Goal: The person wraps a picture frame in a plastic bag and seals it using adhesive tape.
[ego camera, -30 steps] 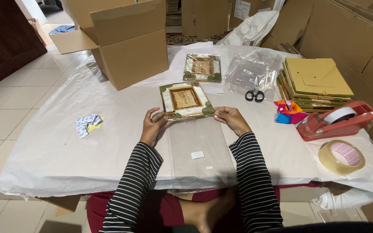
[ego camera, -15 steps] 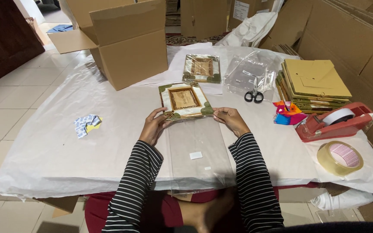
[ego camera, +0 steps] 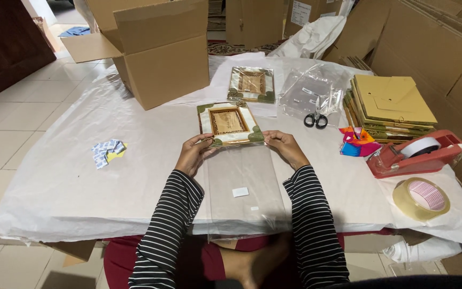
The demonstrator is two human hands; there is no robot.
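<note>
A small picture frame [ego camera: 229, 123] with a white, green and gold border lies at the mouth of a clear plastic sleeve [ego camera: 244, 184] that stretches toward me across the table. My left hand [ego camera: 193, 153] grips the sleeve's opening at the frame's lower left corner. My right hand [ego camera: 284, 147] grips the opening at the lower right corner. The frame's near edge looks just inside the sleeve; most of it is outside.
A second similar frame [ego camera: 251, 84] lies farther back, beside an open cardboard box [ego camera: 156, 51]. Scissors [ego camera: 316, 119] rest on clear bags [ego camera: 311, 91]. To the right are folded flat boxes [ego camera: 394, 104], a red tape dispenser [ego camera: 415, 152], a tape roll [ego camera: 422, 198] and coloured scraps [ego camera: 356, 142]. Small packets [ego camera: 107, 151] lie left.
Hardly any movement; both hands stay at the sleeve's opening and the frame sits slightly closer to me than a second ago.
</note>
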